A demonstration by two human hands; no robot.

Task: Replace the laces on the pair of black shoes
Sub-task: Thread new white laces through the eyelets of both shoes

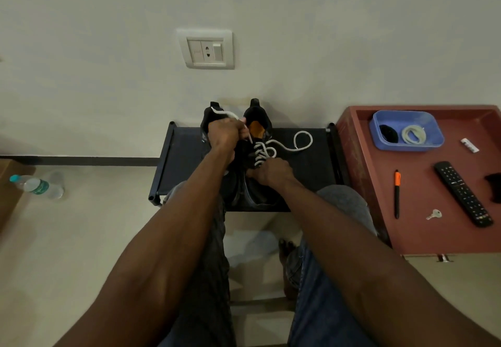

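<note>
- My left hand (pixel 223 134) is curled into a fist around one end of the white lace (pixel 264 151), with the lace running out past my knuckles on both sides.
- My right hand (pixel 272 173) sits nearer to me, fingers bent at the lowest crossings of the lace; I cannot tell whether it pinches the lace or only presses on the shoe.
- The right black shoe (pixel 257 129) lies between my two hands, its orange insole showing just beyond them, the lace criss-crossed over its front.
- The left black shoe (pixel 210 121) stands just behind my left hand, mostly hidden by it.
- The free end of the lace curls in a loop to the right of my right hand on the dark rack (pixel 311 162) that carries both shoes.
- Well off to the right of my right hand, a red table (pixel 423 227) holds a blue tray (pixel 433 140) with a coiled lace (pixel 413 135), a pen (pixel 397 192), a remote (pixel 463 193) and a key (pixel 434 214).
- Far to the left of my left hand, a water bottle (pixel 36 185) lies on the floor.
</note>
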